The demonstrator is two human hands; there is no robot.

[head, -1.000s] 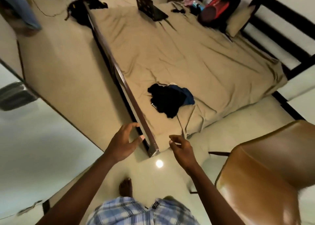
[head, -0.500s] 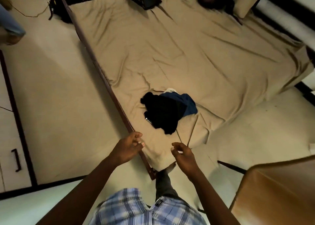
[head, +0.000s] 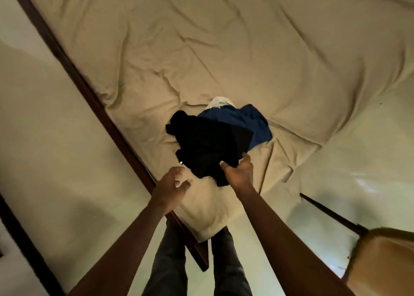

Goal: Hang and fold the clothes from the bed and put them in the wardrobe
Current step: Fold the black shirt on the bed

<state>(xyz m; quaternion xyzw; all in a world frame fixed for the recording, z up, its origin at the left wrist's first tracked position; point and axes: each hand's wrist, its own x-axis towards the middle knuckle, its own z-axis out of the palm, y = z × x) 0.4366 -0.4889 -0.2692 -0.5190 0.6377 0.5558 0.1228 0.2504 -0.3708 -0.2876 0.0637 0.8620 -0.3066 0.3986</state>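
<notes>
Floor (head: 56,161): pale and glossy with a bit of glare, runs along both sides of the bed corner.
Legs (head: 170,262): dark trousers, standing right at the corner of the bed.
Chair (head: 385,262): brown, smooth, kinda shiny seat with rounded edges, poking in at the lower right, apart from the bed.
Bed frame (head: 107,121): dark wooden rail, straight and narrow, running diagonally down to the near corner.
Left hand (head: 170,188): fingers loose and spread, holding nothing, over the sheet just beside the near edge of the pile; can't tell if it touches the fabric.
Right hand (head: 239,172): grasping the near edge of the black garment, thumb on top, fingers tucked under.
Black garment (head: 208,141): soft, matte, crumpled, on top of the pile near the bed's corner.
Blue garment (head: 251,121): sticks out from under the black one on the far right side, wrinkly.
White garment (head: 219,101): small bunched bit peeking out at the far end of the pile.
Sheet (head: 246,49): beige, creased all over, covers the mattress and carries the whole pile.
</notes>
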